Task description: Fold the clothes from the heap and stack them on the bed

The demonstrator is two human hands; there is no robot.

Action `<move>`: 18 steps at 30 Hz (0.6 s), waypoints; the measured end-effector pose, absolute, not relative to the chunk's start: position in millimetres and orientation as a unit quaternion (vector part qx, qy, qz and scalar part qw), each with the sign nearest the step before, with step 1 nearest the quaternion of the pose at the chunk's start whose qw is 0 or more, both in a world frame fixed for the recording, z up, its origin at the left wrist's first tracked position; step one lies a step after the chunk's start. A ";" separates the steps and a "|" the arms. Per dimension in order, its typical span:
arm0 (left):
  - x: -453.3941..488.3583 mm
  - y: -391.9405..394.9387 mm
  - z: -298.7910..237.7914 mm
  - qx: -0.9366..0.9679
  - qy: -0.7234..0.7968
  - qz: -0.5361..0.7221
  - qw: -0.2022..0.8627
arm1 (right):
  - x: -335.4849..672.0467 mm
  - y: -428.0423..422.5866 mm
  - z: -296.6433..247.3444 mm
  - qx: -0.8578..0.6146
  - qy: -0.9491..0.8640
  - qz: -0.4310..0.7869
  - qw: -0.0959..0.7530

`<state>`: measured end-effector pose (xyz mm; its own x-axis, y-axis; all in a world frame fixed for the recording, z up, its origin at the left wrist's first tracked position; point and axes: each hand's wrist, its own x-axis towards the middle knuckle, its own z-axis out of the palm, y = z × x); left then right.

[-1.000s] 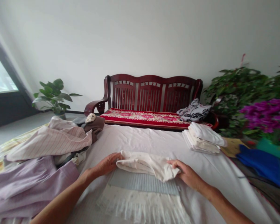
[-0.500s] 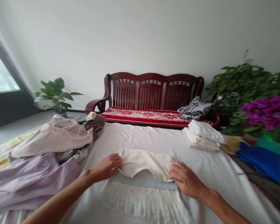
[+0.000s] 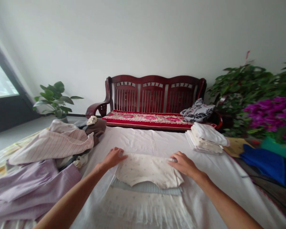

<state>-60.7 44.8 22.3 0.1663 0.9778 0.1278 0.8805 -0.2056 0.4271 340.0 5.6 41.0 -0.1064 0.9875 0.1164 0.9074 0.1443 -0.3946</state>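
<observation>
The white dress [image 3: 149, 168] lies on the sheet [image 3: 138, 140], straight in front of the person and between both hands. Its speckled upper part is spread flat, with a scooped edge facing the person; under that edge shows a blue ribbed band [image 3: 145, 186], and nearest the person a gathered white skirt [image 3: 145, 206]. The left hand [image 3: 114, 157] is at the far left corner of the upper part, fingers bent and thumb reaching inward over the cloth. The right hand [image 3: 182, 163] is at the far right corner, its thumb and forefinger close together at the edge. The fingertips are small and blurred, so I cannot tell whether either hand is pinching the cloth or only resting on it. To the left is a loose heap: purple cloth [image 3: 30, 187] nearest, striped cloth [image 3: 57, 143] behind it, and brown cloth [image 3: 98, 130] at the far end. At the far right of the sheet sits a folded white stack [image 3: 205, 140]. Behind the sheet stands a dark red bench [image 3: 152, 79] with a red mat [image 3: 143, 118] and a patterned cushion [image 3: 197, 111] on its seat
</observation>
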 end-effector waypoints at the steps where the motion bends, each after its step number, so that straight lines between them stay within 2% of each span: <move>1: -58.1 47.7 20.3 0.754 0.619 0.181 0.121 | 337.0 6.3 40.2 -0.644 -0.739 0.106 0.164; 5: -52.0 45.5 18.1 0.760 0.589 0.218 0.169 | 331.0 2.0 32.5 -0.631 -0.737 0.114 0.211; 13: -43.1 52.0 31.3 0.661 0.542 0.377 0.356 | 331.8 15.3 36.3 -0.571 -0.617 0.332 0.428; 15: -36.8 69.8 32.8 0.645 0.550 0.396 0.353 | 331.5 36.3 44.4 -0.563 -0.598 0.347 0.453; 18: -26.2 101.2 33.2 0.645 0.584 0.400 0.289 | 331.5 76.2 53.8 -0.575 -0.610 0.305 0.452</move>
<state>-26.2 101.2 33.2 -0.0017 0.9840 0.1782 0.5210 -0.1512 0.8400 331.5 76.2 53.8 0.0703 0.9771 0.2008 0.4253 0.1528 -0.8921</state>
